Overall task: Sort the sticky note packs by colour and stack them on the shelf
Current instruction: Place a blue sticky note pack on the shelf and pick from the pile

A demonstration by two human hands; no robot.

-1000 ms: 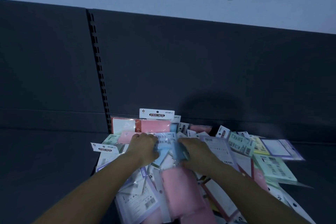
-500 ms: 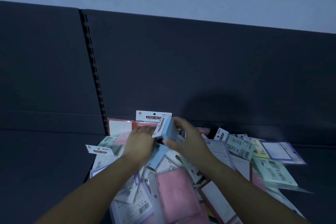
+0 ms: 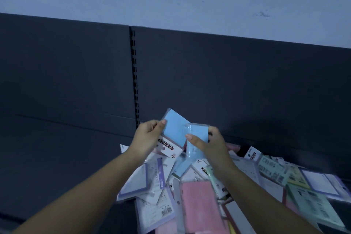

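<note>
Two blue sticky note packs are held up above a loose pile of packs. My left hand (image 3: 147,138) grips one blue pack (image 3: 173,129) by its left edge, its white header card pointing down. My right hand (image 3: 209,142) pinches a second blue pack (image 3: 198,133) that overlaps the first on the right. Below them lies the pile (image 3: 190,186) of pink, green, purple, yellow and white-backed packs on the dark shelf (image 3: 57,157).
A large pink pack (image 3: 199,201) lies at the pile's front. Green packs (image 3: 273,171) and a purple-edged pack (image 3: 322,182) spread to the right. The dark back panel has a slotted upright (image 3: 134,74). Bare shelf surface stretches to the left of the pile.
Both hands rose out of the pile, each now holding a blue pack turned face up. The view shifted left, so the pile and slotted upright sit further right.
</note>
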